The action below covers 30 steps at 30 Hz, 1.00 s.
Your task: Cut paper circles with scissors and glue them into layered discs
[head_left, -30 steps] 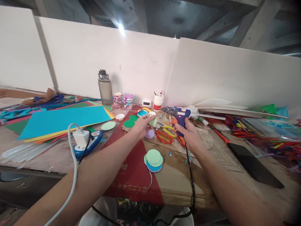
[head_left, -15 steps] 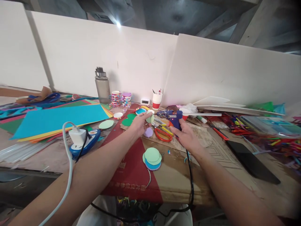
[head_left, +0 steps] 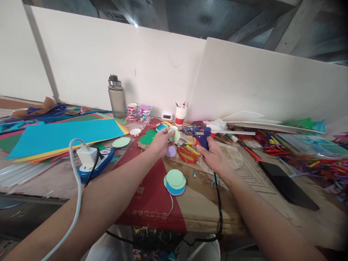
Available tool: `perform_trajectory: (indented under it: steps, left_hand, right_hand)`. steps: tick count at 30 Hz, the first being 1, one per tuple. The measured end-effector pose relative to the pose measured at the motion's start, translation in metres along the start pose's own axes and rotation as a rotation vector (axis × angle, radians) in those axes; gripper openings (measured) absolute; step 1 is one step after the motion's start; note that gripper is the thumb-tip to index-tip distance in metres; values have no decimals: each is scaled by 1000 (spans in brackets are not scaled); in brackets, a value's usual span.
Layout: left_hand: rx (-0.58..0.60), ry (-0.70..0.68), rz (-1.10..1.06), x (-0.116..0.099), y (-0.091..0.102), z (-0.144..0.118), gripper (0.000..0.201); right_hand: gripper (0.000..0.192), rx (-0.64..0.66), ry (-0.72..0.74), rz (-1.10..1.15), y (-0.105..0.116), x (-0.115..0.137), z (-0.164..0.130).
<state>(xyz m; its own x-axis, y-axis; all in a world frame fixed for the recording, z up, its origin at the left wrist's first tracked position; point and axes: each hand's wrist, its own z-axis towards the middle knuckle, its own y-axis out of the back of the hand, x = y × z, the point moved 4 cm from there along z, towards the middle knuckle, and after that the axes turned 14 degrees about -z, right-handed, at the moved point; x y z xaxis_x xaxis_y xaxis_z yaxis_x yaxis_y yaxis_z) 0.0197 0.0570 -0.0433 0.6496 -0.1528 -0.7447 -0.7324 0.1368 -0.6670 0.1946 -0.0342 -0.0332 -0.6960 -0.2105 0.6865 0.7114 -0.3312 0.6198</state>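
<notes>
Glue gun (head_left: 202, 139), red light lit, sat in your right hand (head_left: 214, 155), fingers wrapped round its grip, front end pointing left at the pale green disc (head_left: 175, 136). Your left hand (head_left: 160, 143) pinched that disc over the far middle of the cardboard (head_left: 202, 208). Likely risks: a slip could burn the nearby left fingertips; the black cable (head_left: 220, 206), draped over the near edge, could snag and jerk the gun.

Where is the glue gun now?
Head view, right of centre: the glue gun is in the right hand, pointing toward the green disc held in the left hand.
</notes>
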Motion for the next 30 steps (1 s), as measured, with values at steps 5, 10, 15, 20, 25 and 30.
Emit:
perform_trajectory:
  steps: [5,10,15,20,25,30]
  left_hand:
    - [19,-47,-2,-2,1,1,25]
    - [24,-90,9,-3,3,5,30]
    - [44,-97,62,-2,3,5,31]
    - [28,-93,55,-3,2,5,31]
    - [28,-102,70,-3,2,5,29]
    - [38,-93,100,-2,0,3,31]
  right_hand:
    - [35,-5,-3,-64,3,4,-1]
    - [31,-42,-6,-125,6,6,-3]
    - [31,-44,-10,-111,4,3,-2]
    - [33,-37,-20,-110,3,1,-1]
    - [35,-38,-26,-112,4,1,-2]
    - [34,-46,-32,-105,4,3,-2]
